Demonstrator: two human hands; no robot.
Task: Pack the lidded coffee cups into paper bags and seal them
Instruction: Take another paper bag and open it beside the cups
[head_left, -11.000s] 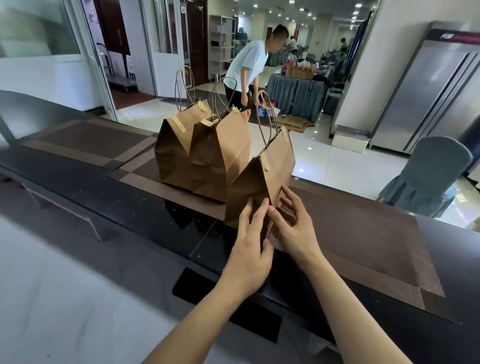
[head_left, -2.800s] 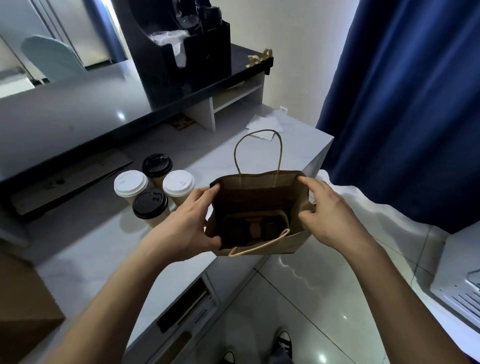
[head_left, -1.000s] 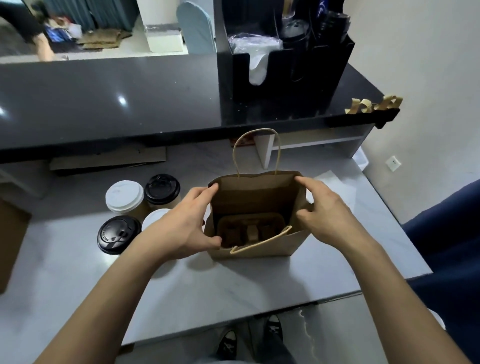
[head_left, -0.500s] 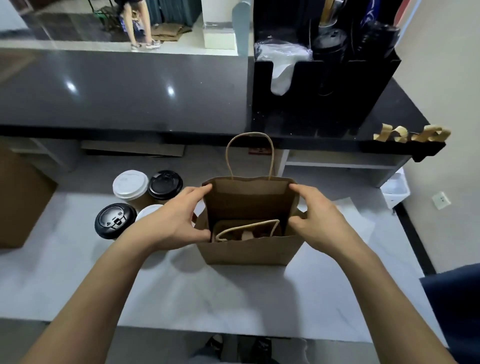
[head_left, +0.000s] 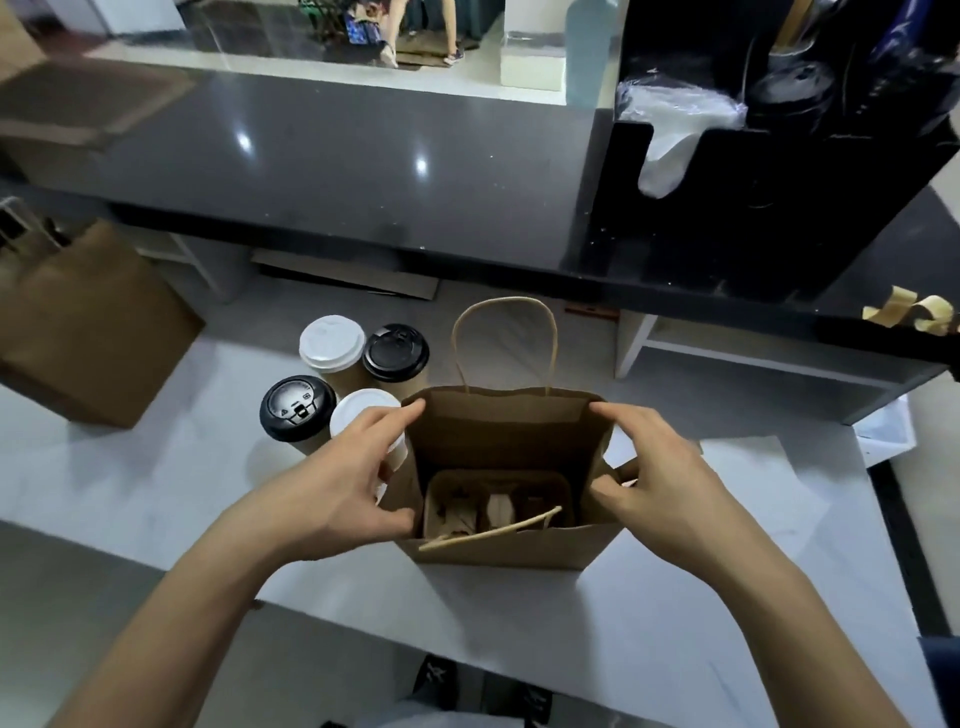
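An open brown paper bag (head_left: 498, 551) stands upright on the white counter (head_left: 675, 597), with an empty cardboard cup carrier (head_left: 498, 501) at its bottom. My left hand (head_left: 337, 483) grips the bag's left rim, thumb at the near corner and fingers at the far corner. My right hand (head_left: 660, 483) grips the right rim the same way. Left of the bag stand several lidded coffee cups: a white-lidded cup (head_left: 331, 344), a black-lidded cup (head_left: 396, 353), another black-lidded cup (head_left: 297, 408), and a white-lidded cup (head_left: 358, 415) partly hidden behind my left hand.
A large brown paper bag (head_left: 83, 332) stands at the far left of the counter. A raised dark ledge (head_left: 337, 171) runs behind, with a black organizer (head_left: 753, 171) holding lids and sleeves at the right. Strips of tape (head_left: 914, 314) hang on the ledge's right edge.
The bag has stayed on the counter with both hands on its rim, spreading the mouth wider. The near handle now lies across the opening, and the view has tilted slightly.
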